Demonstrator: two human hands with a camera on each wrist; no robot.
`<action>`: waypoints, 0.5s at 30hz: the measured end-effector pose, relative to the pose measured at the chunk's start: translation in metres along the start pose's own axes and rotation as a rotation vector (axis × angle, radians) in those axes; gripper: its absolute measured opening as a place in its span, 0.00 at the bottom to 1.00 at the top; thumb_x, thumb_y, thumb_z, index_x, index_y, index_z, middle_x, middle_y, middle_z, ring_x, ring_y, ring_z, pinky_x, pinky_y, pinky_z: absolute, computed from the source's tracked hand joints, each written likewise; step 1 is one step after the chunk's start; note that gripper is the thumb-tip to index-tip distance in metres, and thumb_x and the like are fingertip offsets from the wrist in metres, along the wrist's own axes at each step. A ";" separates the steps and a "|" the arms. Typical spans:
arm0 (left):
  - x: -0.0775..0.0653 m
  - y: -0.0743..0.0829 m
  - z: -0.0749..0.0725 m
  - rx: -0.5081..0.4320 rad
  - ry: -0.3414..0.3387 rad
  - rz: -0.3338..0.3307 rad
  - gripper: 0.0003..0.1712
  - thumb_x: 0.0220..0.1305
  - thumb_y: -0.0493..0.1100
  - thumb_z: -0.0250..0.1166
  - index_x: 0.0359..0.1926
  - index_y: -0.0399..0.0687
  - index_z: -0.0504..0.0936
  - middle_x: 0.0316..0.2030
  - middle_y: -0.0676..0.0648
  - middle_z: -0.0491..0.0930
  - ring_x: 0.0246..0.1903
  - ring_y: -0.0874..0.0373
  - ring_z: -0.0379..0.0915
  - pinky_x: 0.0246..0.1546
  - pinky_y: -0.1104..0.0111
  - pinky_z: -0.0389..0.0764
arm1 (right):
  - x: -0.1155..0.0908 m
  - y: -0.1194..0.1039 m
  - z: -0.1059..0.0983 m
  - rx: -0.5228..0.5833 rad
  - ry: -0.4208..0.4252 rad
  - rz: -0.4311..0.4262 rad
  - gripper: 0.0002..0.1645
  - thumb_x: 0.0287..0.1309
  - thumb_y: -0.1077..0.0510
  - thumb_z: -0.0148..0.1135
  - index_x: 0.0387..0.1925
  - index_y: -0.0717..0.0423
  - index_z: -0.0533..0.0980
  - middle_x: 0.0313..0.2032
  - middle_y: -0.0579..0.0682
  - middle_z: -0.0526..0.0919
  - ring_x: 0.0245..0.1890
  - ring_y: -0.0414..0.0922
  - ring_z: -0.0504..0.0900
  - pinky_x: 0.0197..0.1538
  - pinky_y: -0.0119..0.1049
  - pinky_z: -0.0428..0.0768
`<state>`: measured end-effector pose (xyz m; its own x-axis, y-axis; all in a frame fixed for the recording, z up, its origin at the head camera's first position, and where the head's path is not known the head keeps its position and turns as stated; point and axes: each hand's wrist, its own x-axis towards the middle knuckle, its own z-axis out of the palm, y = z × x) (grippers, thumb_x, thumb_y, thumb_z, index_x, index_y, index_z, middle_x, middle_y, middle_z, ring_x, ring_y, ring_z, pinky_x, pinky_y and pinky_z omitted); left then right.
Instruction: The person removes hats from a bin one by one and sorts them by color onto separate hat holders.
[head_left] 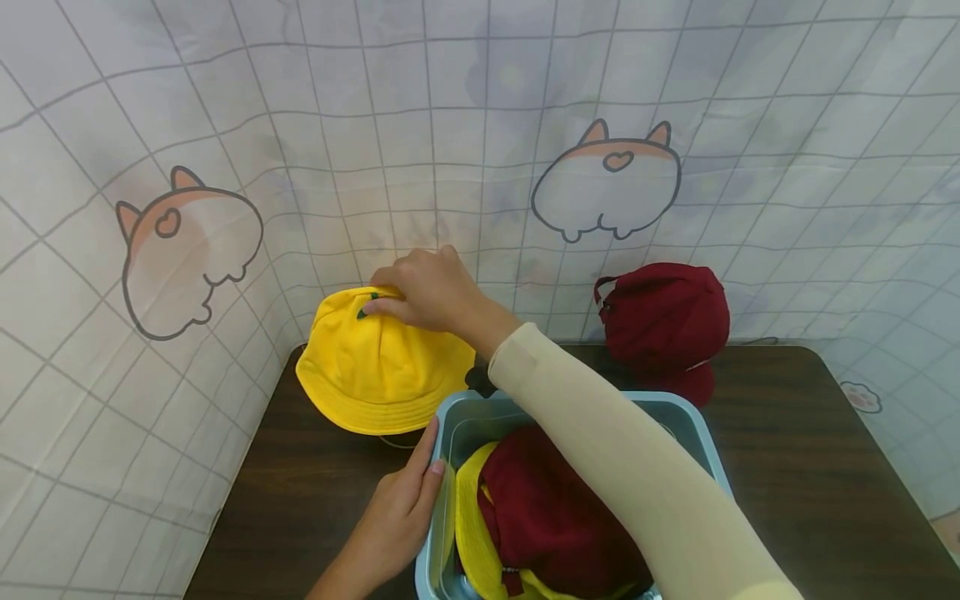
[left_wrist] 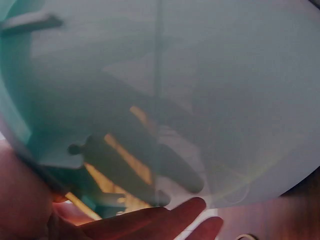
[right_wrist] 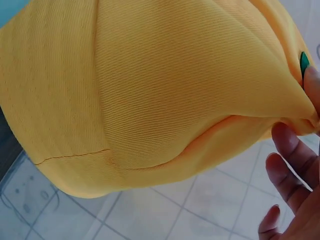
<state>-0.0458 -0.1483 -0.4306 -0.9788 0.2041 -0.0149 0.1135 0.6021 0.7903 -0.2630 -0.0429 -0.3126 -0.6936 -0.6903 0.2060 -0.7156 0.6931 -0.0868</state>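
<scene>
The right hand (head_left: 435, 292) is pinching the crown of a yellow bucket hat (head_left: 382, 362) near its green leaf mark (right_wrist: 303, 64), at ten o'clock from a light-blue plastic bin (head_left: 476, 425). The left hand (head_left: 393, 512) is gripping the bin's nine-o'clock rim. Inside, a maroon cap (head_left: 551, 517) is overlapping a second yellow hat (head_left: 474, 533); another maroon cap (head_left: 663, 321) is standing at one o'clock.

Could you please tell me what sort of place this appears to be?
Probably a makeshift indoor tabletop workspace: a dark, wood-look table stands against grid-patterned sheeting printed with cartoon animals, and a blue tub on it holds hats. Whether it is a home, I cannot tell.
</scene>
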 end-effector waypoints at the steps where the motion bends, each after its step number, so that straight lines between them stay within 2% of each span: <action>1: 0.000 0.000 -0.002 0.011 -0.003 -0.002 0.32 0.83 0.52 0.47 0.81 0.60 0.52 0.57 0.45 0.83 0.48 0.61 0.81 0.56 0.57 0.81 | 0.000 0.001 0.000 0.017 -0.007 0.006 0.29 0.68 0.25 0.49 0.58 0.30 0.81 0.47 0.33 0.87 0.42 0.38 0.78 0.45 0.41 0.71; 4: 0.001 0.001 -0.012 0.031 0.002 -0.010 0.32 0.82 0.56 0.46 0.81 0.57 0.55 0.61 0.48 0.81 0.58 0.57 0.78 0.63 0.51 0.76 | -0.001 0.004 -0.002 0.083 -0.032 0.038 0.33 0.67 0.22 0.48 0.63 0.30 0.78 0.42 0.34 0.86 0.40 0.37 0.77 0.44 0.39 0.70; 6: 0.001 0.001 -0.022 0.052 0.041 -0.011 0.32 0.82 0.58 0.45 0.80 0.54 0.59 0.65 0.48 0.79 0.60 0.55 0.78 0.64 0.48 0.75 | -0.002 0.008 -0.004 0.153 -0.042 0.076 0.35 0.67 0.22 0.47 0.65 0.31 0.75 0.40 0.36 0.84 0.39 0.38 0.76 0.43 0.38 0.71; 8: 0.003 0.000 -0.036 0.077 0.100 -0.005 0.31 0.82 0.57 0.44 0.77 0.50 0.64 0.59 0.48 0.83 0.57 0.55 0.81 0.60 0.50 0.79 | -0.005 0.014 -0.006 0.256 -0.032 0.126 0.36 0.68 0.24 0.47 0.67 0.34 0.74 0.38 0.39 0.83 0.37 0.40 0.77 0.41 0.37 0.75; 12: 0.009 -0.007 -0.068 0.145 0.239 -0.013 0.27 0.83 0.55 0.43 0.67 0.46 0.75 0.46 0.49 0.86 0.45 0.58 0.83 0.48 0.59 0.83 | -0.013 0.032 -0.004 0.475 0.033 0.254 0.33 0.73 0.29 0.46 0.66 0.40 0.75 0.44 0.45 0.83 0.39 0.44 0.79 0.40 0.38 0.79; 15: 0.015 -0.014 -0.091 0.158 0.317 -0.056 0.28 0.83 0.57 0.41 0.61 0.43 0.78 0.45 0.46 0.85 0.45 0.55 0.82 0.43 0.67 0.83 | -0.019 0.047 0.004 0.587 0.074 0.361 0.30 0.74 0.31 0.45 0.63 0.42 0.76 0.47 0.47 0.84 0.41 0.45 0.80 0.43 0.40 0.80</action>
<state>-0.0772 -0.2243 -0.3864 -0.9856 -0.0675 0.1553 0.0591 0.7224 0.6890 -0.2839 0.0019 -0.3246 -0.9044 -0.4069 0.1286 -0.3815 0.6357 -0.6711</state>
